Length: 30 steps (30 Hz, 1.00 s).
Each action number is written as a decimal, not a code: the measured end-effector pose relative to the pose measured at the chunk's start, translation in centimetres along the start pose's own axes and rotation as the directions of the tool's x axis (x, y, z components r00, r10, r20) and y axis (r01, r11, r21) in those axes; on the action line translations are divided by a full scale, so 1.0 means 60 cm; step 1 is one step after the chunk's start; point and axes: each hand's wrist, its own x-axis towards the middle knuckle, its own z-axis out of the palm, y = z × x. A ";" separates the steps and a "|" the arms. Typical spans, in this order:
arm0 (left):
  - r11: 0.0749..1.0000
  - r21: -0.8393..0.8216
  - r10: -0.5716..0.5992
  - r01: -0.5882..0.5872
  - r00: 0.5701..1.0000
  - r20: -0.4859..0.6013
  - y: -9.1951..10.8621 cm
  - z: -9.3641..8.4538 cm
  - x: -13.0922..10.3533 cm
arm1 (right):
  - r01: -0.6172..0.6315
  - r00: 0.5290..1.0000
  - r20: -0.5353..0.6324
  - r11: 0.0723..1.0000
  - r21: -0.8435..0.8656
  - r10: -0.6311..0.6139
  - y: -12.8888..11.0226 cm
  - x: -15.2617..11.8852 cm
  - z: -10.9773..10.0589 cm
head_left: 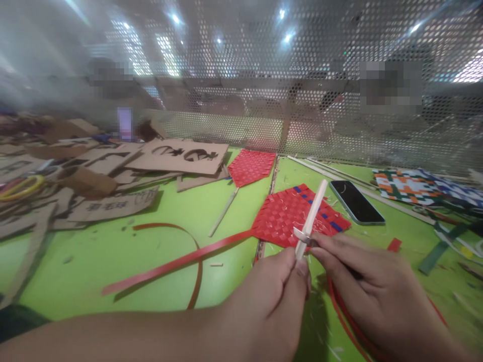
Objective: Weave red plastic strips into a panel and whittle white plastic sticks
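My left hand (279, 291) grips the lower end of a pale wooden stick (314, 210), which points up and away. In my right hand (362, 276) is a small blade (302, 234), pinched between thumb and fingers and lying across the stick. Behind the stick lies a red woven piece (281, 213) with blue squares and pale shavings on it. A long red strip (181, 264) runs from its left corner. Farther back rests a smaller red woven piece (252, 167) with a thin stick (223, 212) at its lower point.
A phone (356, 202) lies right of the red weave, near long pale strips (396, 205) and an orange, white and green weave (405, 187). Cut cardboard (181, 157) and yellow-handled scissors (24, 188) cover the left. A perforated screen (234, 100) stands behind the green table (151, 281).
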 end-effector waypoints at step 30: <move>0.975 -0.191 -0.108 0.114 0.993 0.039 -0.017 -0.006 0.020 | 0.039 0.999 0.022 0.980 -0.193 -0.035 0.032 -0.002 -0.016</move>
